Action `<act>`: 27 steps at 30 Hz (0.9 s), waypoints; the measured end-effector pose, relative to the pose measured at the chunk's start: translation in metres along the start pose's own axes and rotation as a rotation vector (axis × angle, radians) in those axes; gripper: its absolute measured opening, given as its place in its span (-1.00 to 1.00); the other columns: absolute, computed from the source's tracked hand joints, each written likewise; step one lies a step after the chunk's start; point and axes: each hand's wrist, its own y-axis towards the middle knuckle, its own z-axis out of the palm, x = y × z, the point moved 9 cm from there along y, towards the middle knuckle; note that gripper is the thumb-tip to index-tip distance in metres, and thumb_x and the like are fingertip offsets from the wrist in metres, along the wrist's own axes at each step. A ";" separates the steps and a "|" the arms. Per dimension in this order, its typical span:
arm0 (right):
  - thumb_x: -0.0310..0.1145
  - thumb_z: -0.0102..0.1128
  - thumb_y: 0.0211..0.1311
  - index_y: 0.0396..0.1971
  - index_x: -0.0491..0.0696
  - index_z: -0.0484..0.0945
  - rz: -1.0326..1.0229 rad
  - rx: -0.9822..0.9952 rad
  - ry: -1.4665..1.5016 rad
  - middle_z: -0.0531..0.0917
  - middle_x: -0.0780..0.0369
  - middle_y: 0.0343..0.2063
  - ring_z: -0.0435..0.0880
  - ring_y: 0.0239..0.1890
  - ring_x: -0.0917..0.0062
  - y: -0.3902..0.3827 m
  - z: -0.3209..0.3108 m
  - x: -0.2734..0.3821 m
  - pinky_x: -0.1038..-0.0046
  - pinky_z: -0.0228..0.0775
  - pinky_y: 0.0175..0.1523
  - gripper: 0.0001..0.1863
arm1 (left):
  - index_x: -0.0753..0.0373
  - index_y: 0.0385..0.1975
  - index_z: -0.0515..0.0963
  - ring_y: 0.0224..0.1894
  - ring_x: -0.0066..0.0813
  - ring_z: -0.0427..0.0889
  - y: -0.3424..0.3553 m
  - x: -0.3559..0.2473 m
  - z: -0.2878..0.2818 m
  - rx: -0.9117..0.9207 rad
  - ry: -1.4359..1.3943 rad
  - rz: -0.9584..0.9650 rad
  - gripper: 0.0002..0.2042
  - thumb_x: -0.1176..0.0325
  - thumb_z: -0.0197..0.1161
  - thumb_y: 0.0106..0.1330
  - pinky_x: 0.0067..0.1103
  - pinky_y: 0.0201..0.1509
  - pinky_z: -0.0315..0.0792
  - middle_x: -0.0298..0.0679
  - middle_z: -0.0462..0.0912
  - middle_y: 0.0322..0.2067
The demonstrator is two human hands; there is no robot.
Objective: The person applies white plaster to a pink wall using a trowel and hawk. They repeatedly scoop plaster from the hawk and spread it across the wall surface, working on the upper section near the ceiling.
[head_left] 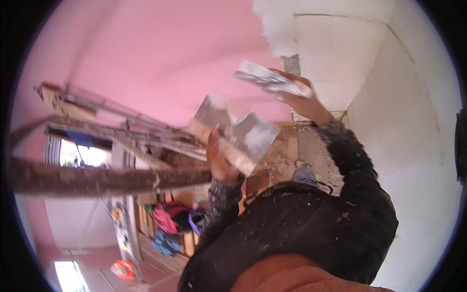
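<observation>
My left hand grips the wooden back of a wide filling knife. Its broad grey metal blade faces up and carries patches of white plaster. Higher and to the right, my right hand is closed round a second filling knife, smeared with white plaster and blurred by motion. The two tools are apart, the right one raised nearer the wall. Behind them rises a pink wall, whose upper right part is coated with white plaster. Plaster specks dot my dark sleeves.
A thick wooden beam crosses at the left, below scaffold-like timbers. A pink bag and a blue bundle lie beyond it. On my right runs a white wall. Debris covers the floor near my shoe.
</observation>
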 end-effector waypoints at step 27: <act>-0.36 0.30 -0.01 0.10 0.07 0.52 -0.122 0.449 -1.230 0.54 0.14 0.01 0.40 0.14 0.22 -0.023 0.022 0.064 0.24 0.23 0.23 -0.45 | 0.41 -0.15 0.53 -0.31 -0.62 0.46 0.088 -0.037 0.039 -0.101 -0.506 -0.340 -0.73 0.29 0.20 0.36 -0.63 -0.23 0.36 -0.30 0.59 -0.35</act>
